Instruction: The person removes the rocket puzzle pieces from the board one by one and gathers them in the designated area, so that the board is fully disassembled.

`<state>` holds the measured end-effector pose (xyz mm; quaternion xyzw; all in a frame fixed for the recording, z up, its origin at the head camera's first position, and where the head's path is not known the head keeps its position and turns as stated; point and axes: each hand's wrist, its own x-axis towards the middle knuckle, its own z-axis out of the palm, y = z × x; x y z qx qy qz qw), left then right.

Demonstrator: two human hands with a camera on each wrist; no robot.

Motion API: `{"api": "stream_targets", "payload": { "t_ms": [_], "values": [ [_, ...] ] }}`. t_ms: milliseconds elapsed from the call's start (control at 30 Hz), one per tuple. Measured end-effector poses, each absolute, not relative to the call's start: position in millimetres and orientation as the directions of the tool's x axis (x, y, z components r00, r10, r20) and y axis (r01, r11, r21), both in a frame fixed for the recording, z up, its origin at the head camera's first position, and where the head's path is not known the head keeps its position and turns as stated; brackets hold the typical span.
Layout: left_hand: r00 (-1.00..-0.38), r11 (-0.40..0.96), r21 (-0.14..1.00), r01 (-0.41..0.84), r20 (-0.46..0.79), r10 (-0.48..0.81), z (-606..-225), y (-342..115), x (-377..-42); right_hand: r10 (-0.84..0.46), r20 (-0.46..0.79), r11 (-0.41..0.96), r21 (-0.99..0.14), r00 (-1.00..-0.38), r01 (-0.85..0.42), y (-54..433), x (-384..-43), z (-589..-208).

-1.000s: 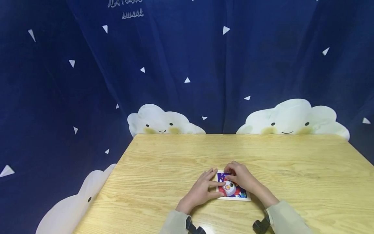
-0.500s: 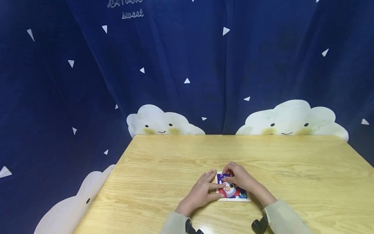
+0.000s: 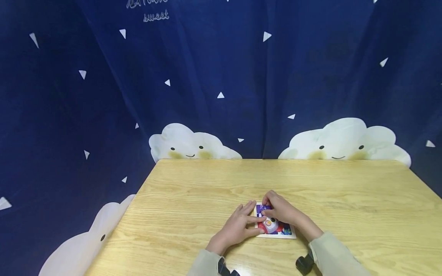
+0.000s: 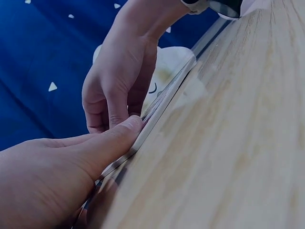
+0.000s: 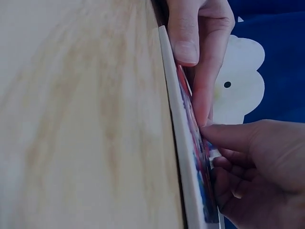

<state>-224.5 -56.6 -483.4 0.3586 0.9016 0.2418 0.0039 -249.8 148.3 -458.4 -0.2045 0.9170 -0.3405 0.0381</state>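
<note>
A small jigsaw puzzle (image 3: 291, 234), white-bordered, shows a round white-faced figure with red and purple around it, partly covered by both hands. My left hand (image 3: 236, 227) lies along its left side, index finger and thumb stretched onto the picture. From the far right my right hand (image 3: 284, 210) reaches over, thumb and fingers bent down at the upper part of the picture. In the right wrist view a small white and purple bit, apparently a puzzle piece (image 5: 213, 151), shows between the right thumb and curled fingers, most of it hidden. The right thumb tip meets the left fingertip there.
The puzzle lies on a wooden table (image 3: 207, 184) with pale grain. Behind it hangs a dark blue curtain (image 3: 221, 57) with white triangles and smiling clouds. Both wrists carry black camera mounts, the right one (image 3: 304, 264) close above the tabletop.
My right hand has shifted slightly left over the upper part of the puzzle, its thumb closer to the left border. The left hand keeps its place on the picture.
</note>
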Motion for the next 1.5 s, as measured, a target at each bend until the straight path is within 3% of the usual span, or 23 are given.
{"api": "stream_targets", "payload": {
  "t_ms": [267,667,967,1267,1500],
  "values": [
    [-0.752,0.630,0.453,0.631,0.156,0.641,-480.2,-57.1,-225.5,-0.412,0.130,0.661,-0.639,-0.902,-0.394,149.0,-250.7,-461.4],
    [-0.749,0.624,0.463,0.630,0.150,0.645,-480.2,-58.3,-224.5,-0.330,0.278,0.609,-0.668,-0.902,-0.428,149.9,-244.9,-472.9],
    [-0.742,0.622,0.442,0.646,0.172,0.648,-481.9,-58.1,-225.0,-0.341,0.419,0.563,-0.626,-0.842,-0.539,152.3,-238.9,-480.1],
    [-0.742,0.623,0.444,0.644,0.169,0.648,-482.8,-58.8,-226.2,-0.312,0.403,0.587,-0.631,-0.861,-0.508,150.9,-237.7,-477.4],
    [-0.753,0.633,0.451,0.629,0.150,0.641,-480.5,-58.2,-224.7,-0.207,0.316,0.562,-0.736,-0.926,-0.377,152.3,-239.0,-475.0]
  ]
}}
